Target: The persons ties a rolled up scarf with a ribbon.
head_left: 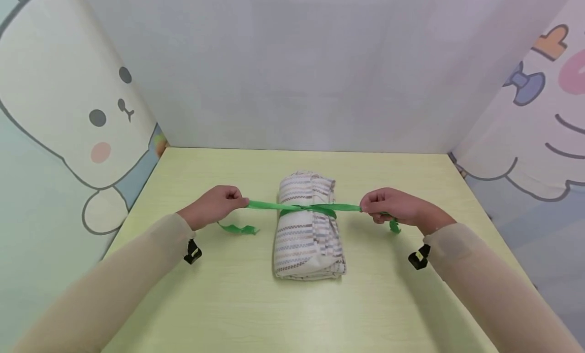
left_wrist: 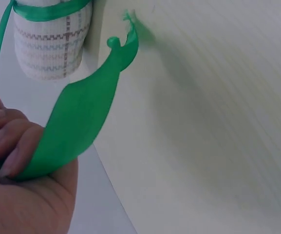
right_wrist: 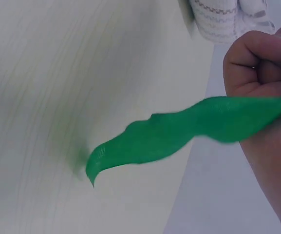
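Observation:
A folded, striped cloth bundle lies at the middle of the table, with a green ribbon wrapped round it and crossed on top. My left hand pinches one end of the ribbon to the left of the bundle. On the other side my right hand grips the opposite end. Between the hands the ribbon runs nearly straight across the cloth. A loose tail hangs from each hand; the left wrist view shows one tail beyond curled fingers, the right wrist view the other tail.
The pale yellow table reaches back to a plain light wall. Curtains with cartoon figures hang at the left and right. A small black device sits below the left wrist, and another black device below the right one.

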A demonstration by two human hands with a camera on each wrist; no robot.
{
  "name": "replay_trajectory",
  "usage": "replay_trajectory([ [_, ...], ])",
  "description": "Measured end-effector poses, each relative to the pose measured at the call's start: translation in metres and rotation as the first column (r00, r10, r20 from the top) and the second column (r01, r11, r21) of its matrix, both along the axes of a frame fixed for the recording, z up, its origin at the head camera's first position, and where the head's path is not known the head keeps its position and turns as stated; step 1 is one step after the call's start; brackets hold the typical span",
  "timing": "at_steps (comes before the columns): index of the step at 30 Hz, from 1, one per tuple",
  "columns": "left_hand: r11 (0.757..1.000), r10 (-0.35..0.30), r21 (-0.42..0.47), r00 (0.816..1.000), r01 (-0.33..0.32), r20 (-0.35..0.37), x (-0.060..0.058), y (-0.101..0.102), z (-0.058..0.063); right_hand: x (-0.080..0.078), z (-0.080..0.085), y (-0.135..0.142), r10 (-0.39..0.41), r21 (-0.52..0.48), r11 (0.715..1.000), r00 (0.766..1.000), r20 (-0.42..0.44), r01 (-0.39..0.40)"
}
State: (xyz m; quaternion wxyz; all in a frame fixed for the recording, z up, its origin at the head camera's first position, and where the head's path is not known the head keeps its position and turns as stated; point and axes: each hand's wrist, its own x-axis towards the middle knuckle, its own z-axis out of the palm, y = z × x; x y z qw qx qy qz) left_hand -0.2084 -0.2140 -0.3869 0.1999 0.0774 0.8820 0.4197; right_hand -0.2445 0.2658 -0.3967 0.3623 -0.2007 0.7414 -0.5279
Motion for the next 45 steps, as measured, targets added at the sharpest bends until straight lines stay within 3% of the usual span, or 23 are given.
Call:
replay_trajectory([
  [5, 1.000, -0.003, 0.008, 1.000, 0.003, 0.006, 0.001, -0.001, 0.000, 0.003, 0.000, -0.002, 0.005, 0.028, 1.000, 1.000, -0.003, -0.004],
  [11, 1.000, -0.002, 0.009, 1.000, 0.002, 0.020, 0.002, 0.004, -0.004, 0.006, -0.006, -0.014, -0.025, 0.136, 0.990, 0.993, -0.112, 0.040],
  [15, 1.000, -0.006, 0.013, 1.000, 0.006, 0.020, 0.004, 0.007, -0.001, 0.006, -0.006, -0.019, -0.082, 0.090, 0.991, 0.988, -0.131, 0.094],
  [19, 1.000, -0.001, 0.012, 1.000, 0.001, 0.017, 0.004, 0.008, 0.002, 0.007, -0.003, -0.022, -0.155, -0.018, 0.988, 0.982, -0.107, 0.154],
  [23, 1.000, 0.006, 0.023, 1.000, -0.006, 0.017, 0.003, 0.007, 0.004, 0.007, 0.001, -0.024, -0.153, -0.100, 0.984, 0.986, -0.071, 0.145],
  [30, 1.000, 0.007, 0.022, 1.000, -0.007, 0.017, 0.004, 0.007, 0.005, 0.011, 0.009, -0.031, -0.095, 0.090, 0.990, 0.988, -0.123, 0.107],
  [34, 1.000, 0.007, 0.022, 1.000, -0.007, 0.014, 0.005, 0.006, 0.003, 0.011, 0.012, -0.027, -0.060, 0.097, 0.992, 0.981, -0.186, 0.079],
  [36, 1.000, 0.002, 0.024, 1.000, -0.002, 0.012, 0.005, 0.006, 0.003, 0.010, 0.013, -0.022, -0.058, 0.052, 0.996, 0.981, -0.188, 0.069],
  [39, 1.000, -0.010, 0.027, 1.000, 0.010, 0.014, 0.005, 0.005, 0.003, 0.009, 0.016, -0.015, -0.058, -0.100, 0.994, 0.988, -0.142, 0.044],
  [42, 1.000, -0.021, 0.021, 1.000, 0.021, 0.008, 0.003, 0.002, 0.004, 0.007, 0.022, -0.010, -0.027, -0.282, 0.959, 0.997, -0.078, 0.004],
  [45, 0.999, -0.033, 0.000, 0.999, 0.033, -0.010, 0.002, -0.001, 0.007, 0.007, 0.028, -0.005, -0.002, -0.372, 0.928, 0.999, -0.054, -0.018],
])
